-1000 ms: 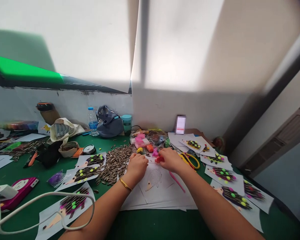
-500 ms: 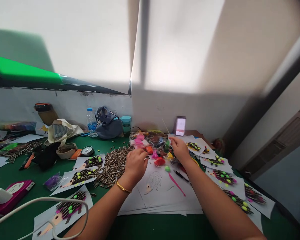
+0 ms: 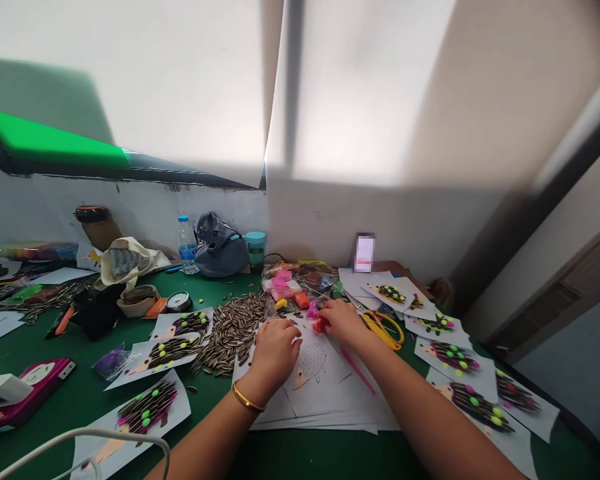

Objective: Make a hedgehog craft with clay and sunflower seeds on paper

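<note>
My left hand [image 3: 276,347], with a gold bangle on the wrist, is over the upper left of a stack of white paper [image 3: 325,407], beside a heap of sunflower seeds [image 3: 233,327]. Its fingers curl down, and what they hold, if anything, is hidden. My right hand [image 3: 343,321] has its fingers bent onto a small packet of red clay [image 3: 319,326]. Between the hands, the top sheet shows a drawn hedgehog [image 3: 311,365] with a dotted back and a coloured face. A pink clay strip [image 3: 357,372] lies right of the drawing.
Yellow-handled scissors [image 3: 384,331] lie beyond my right forearm. Finished hedgehog pictures [image 3: 450,357] lie along both sides. Bagged clay [image 3: 283,283], a phone [image 3: 364,253], a blue bag [image 3: 223,250] and a water bottle [image 3: 187,247] are at the back. A white cable [image 3: 80,433] crosses the front left.
My right hand has come down and toward me from the back, and the thin stick it held up no longer shows upright. The yellow scissors are now in fuller view. My left hand has lowered slightly.
</note>
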### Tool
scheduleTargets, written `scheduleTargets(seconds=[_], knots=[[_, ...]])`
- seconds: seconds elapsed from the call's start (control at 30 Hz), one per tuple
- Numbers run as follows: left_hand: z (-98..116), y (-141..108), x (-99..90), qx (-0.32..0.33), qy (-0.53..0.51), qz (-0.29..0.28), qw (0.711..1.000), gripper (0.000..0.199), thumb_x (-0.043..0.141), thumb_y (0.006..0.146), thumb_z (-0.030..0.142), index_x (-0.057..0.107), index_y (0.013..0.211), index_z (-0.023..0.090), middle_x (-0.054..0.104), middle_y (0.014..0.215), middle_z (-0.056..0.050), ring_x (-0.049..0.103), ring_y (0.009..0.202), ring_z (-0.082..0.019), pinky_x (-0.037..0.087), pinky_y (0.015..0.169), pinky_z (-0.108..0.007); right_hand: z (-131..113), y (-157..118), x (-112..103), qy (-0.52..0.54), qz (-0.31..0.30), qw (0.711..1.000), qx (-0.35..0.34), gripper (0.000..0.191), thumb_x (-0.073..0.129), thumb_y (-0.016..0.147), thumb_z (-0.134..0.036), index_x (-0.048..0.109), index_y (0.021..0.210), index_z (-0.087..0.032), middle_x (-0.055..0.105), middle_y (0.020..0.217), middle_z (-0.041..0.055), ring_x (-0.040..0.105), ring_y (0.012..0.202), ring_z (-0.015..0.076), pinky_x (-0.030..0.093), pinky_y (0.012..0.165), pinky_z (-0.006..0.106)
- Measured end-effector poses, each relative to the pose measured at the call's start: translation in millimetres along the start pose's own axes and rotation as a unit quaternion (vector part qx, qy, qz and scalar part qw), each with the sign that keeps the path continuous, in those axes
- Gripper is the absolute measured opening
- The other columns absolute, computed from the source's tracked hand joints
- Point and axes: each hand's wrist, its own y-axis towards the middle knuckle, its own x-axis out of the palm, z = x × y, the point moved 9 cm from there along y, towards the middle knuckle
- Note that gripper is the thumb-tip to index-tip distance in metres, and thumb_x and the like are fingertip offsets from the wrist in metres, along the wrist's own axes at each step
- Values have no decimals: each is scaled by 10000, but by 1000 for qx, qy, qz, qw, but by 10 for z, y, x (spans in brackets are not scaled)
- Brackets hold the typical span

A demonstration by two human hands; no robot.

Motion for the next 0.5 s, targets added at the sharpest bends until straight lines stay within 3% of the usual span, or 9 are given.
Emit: scheduleTargets(seconds=[0.13, 0.27, 0.5], knots=[[-26, -12, -62, -18, -84, 32, 996, 167, 585, 868, 186, 686, 991, 236, 677, 1071, -45, 614, 1008, -226, 447, 891, -383, -188, -101, -153, 13, 44, 999, -12, 270, 593, 818, -170, 658, 1072, -234, 645, 1180, 72, 525, 1108, 243, 340, 920, 357], [-22, -56, -147, -11, -196, 80, 977, 209, 532, 896, 194, 618, 1084, 223, 665, 1086, -53, 621, 1009, -212, 492, 890, -375, -426, -281, -221, 44, 67, 996, -28, 210, 577, 817, -178, 627, 1018, -213, 677, 992, 50, 587, 931, 210, 384, 827, 305], [-18, -175, -112, -8, -269, 78, 960, 263, 550, 862, 152, 639, 1089, 250, 671, 1088, -28, 622, 1026, -192, 511, 921, -371, -574, -531, -225, 136, 128, 982, -42, 304, 567, 819, -120, 645, 1088, -239, 654, 1064, 54, 577, 982, 218, 419, 873, 331]])
